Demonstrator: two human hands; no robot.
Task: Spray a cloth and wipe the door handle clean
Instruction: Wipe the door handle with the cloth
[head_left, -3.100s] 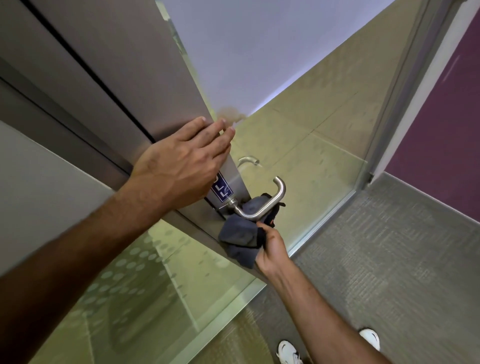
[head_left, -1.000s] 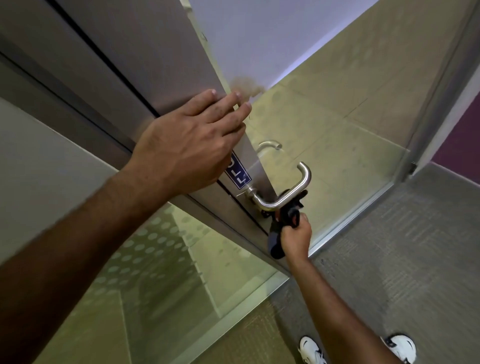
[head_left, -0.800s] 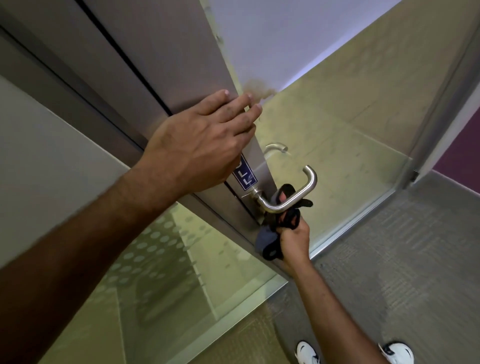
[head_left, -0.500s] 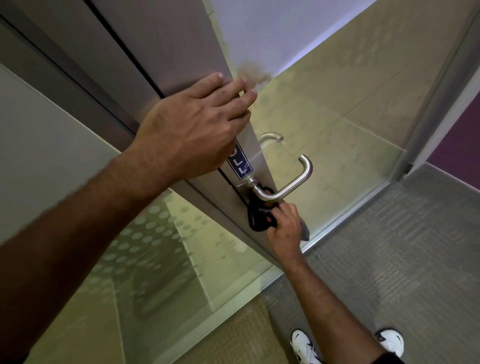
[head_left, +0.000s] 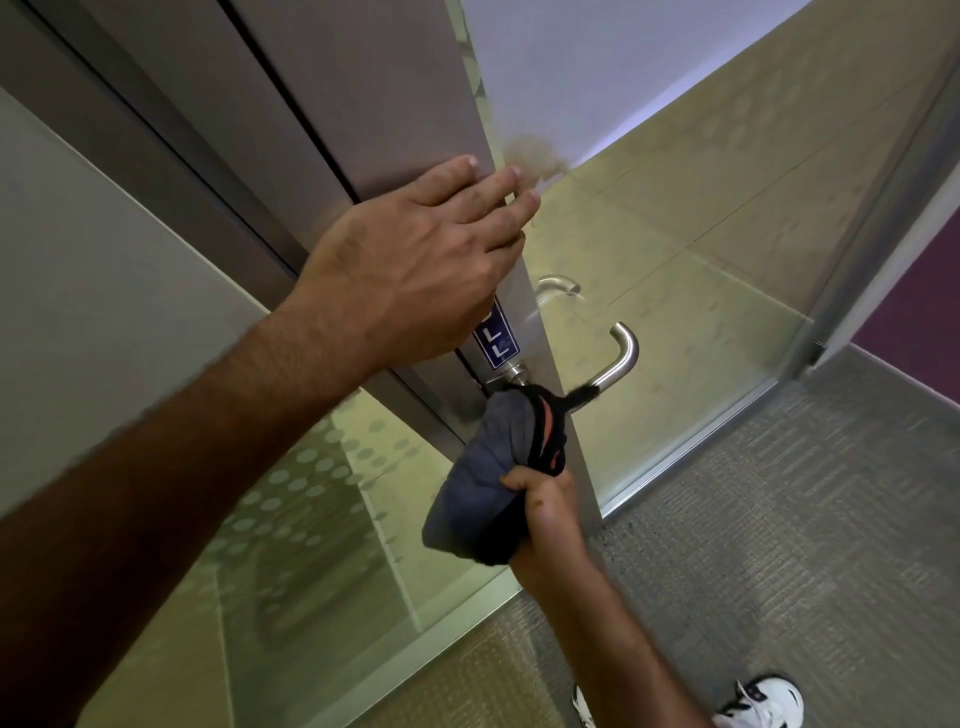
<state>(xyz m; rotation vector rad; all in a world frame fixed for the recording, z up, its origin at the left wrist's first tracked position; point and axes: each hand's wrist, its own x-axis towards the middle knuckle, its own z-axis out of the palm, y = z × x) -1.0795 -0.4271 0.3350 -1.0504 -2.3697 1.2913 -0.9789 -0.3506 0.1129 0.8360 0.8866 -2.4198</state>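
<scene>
A brushed-steel lever door handle (head_left: 621, 358) sticks out from the metal door stile (head_left: 395, 104), just below a blue "PULL" sign (head_left: 496, 340). A dark grey cloth (head_left: 488, 473) with a black and orange edge is draped over the inner part of the lever, near its base. My right hand (head_left: 545, 514) grips the cloth's lower end from below the handle. My left hand (head_left: 421, 270) lies flat against the door stile above the sign, fingers together and holding nothing. No spray bottle is in view.
The door is glass with a frosted dot pattern (head_left: 291, 499). A second handle (head_left: 556, 286) shows on its far side. Grey carpet (head_left: 779, 519) covers the floor to the right, and my white shoes (head_left: 758, 701) stand at the bottom edge.
My right hand has dropped lower and pulled the cloth out longer, so it now hangs from the lever's base. My left hand has stayed pressed on the door.
</scene>
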